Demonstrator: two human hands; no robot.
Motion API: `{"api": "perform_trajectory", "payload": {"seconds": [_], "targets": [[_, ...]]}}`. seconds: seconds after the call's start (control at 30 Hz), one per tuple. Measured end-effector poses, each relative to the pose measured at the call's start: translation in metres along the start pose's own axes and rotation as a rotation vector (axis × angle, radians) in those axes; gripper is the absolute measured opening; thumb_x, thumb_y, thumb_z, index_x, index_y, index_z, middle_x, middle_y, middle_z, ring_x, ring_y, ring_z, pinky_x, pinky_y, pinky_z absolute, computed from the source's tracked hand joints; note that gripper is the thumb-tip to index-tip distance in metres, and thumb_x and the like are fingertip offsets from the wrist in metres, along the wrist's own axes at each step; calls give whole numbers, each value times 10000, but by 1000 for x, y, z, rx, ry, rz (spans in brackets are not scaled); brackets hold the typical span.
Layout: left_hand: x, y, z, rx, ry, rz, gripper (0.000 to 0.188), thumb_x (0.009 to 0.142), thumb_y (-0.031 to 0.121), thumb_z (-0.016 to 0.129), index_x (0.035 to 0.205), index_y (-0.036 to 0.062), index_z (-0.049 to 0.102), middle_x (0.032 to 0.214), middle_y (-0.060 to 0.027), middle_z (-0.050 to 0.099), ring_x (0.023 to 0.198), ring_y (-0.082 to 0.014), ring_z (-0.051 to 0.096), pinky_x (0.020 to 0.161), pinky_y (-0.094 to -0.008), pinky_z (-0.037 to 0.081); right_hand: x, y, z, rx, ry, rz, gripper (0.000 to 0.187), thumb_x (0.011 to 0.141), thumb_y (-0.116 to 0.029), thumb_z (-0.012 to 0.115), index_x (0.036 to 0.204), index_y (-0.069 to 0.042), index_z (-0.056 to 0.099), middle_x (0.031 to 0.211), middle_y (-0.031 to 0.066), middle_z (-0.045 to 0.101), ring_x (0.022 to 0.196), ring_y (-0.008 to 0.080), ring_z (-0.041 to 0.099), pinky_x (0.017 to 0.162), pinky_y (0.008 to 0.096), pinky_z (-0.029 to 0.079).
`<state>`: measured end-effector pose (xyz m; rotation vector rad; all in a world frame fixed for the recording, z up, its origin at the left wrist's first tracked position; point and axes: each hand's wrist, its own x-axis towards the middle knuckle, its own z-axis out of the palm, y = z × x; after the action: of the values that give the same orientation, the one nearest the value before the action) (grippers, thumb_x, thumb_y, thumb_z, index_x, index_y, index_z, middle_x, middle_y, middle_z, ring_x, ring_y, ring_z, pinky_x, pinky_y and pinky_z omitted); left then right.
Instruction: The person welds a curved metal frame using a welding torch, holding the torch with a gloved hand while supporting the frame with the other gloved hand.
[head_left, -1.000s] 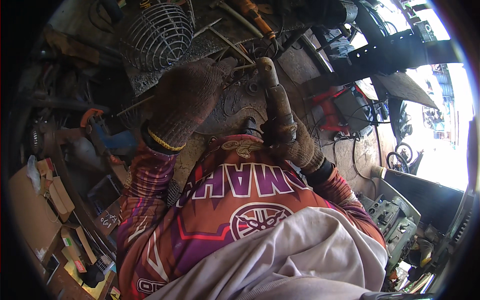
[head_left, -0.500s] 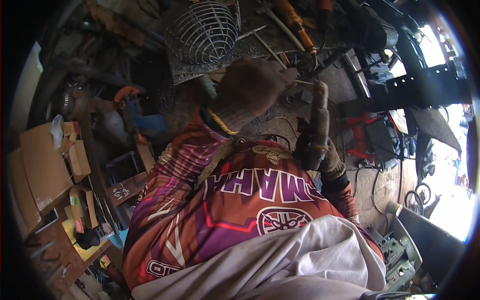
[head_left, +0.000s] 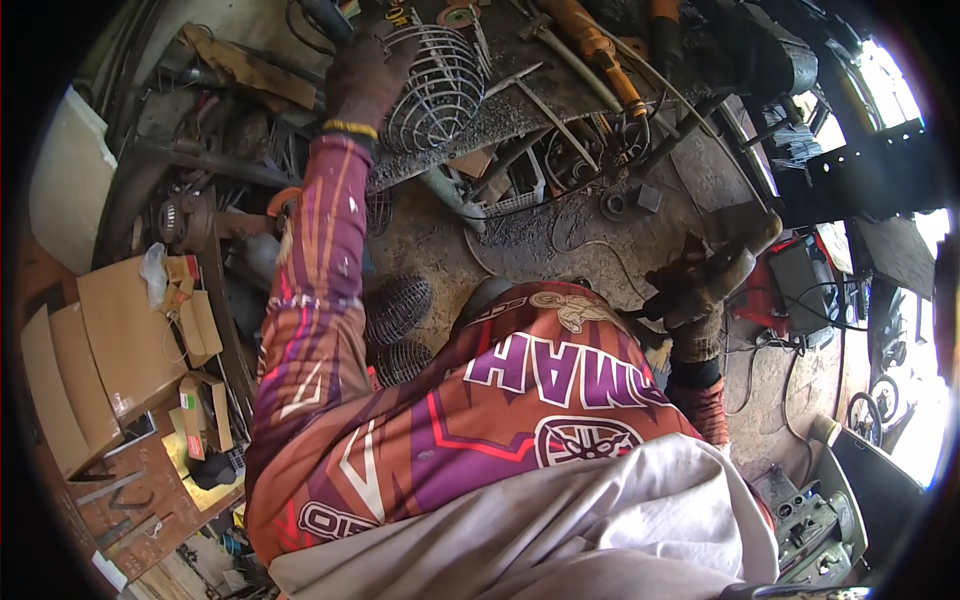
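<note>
My left hand point(head_left: 368, 78), in a dark brown glove with a yellow cuff edge, reaches far forward to the left side of a domed wire cage point(head_left: 437, 98). Its fingers look curled; what they grip is hidden. A dark tube-like thing point(head_left: 325, 18) shows just beyond them. My right hand point(head_left: 695, 310), also gloved, is closed around a worn, thick-handled welding electrode holder point(head_left: 735, 265), low on the right. From the holder's tip a long thin rod point(head_left: 715, 130) runs forward toward the bench.
The dark metal bench point(head_left: 520, 105) carries a hammer point(head_left: 570, 65) and an orange power tool point(head_left: 598, 50). More wire cages point(head_left: 400, 310) stand on the floor by my left arm. Cardboard boxes point(head_left: 130, 340) lie at left. Cables point(head_left: 790, 400) trail on the right.
My left hand has moved forward and left, from near the electrode holder to the wire cage. My right hand has swung the holder outward to the right, and the long rod now shows.
</note>
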<state>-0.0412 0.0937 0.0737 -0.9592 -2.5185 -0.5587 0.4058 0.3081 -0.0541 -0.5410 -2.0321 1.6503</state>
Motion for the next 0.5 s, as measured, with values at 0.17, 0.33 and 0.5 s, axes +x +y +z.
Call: {"api": "perform_trajectory", "payload": {"seconds": [0.17, 0.33, 0.5], "targets": [[58, -78, 49, 54, -256, -163, 685, 809, 601, 535, 1171, 22, 588, 1105, -187, 631, 1041, -345, 593, 902, -394, 444, -4, -36, 46, 591, 183, 209, 365, 813, -110, 665, 1112, -49, 467, 892, 92, 595, 799, 242, 624, 722, 403, 548], [69, -72, 63, 9, -416, -189, 798, 762, 692, 525, 1119, -15, 624, 1131, -219, 620, 1065, -337, 591, 923, -387, 427, -26, -30, 91, 567, 339, 155, 313, 852, -147, 640, 1095, -40, 473, 868, 101, 597, 752, 246, 631, 710, 420, 551], [72, -90, 50, -266, -486, -95, 707, 789, 628, 570, 1085, -11, 639, 1061, -188, 655, 984, -288, 620, 883, -366, 440, -43, -31, 129, 381, 461, 183, 272, 885, -160, 597, 1092, -34, 473, 823, 97, 594, 730, 240, 622, 702, 437, 554]]}}
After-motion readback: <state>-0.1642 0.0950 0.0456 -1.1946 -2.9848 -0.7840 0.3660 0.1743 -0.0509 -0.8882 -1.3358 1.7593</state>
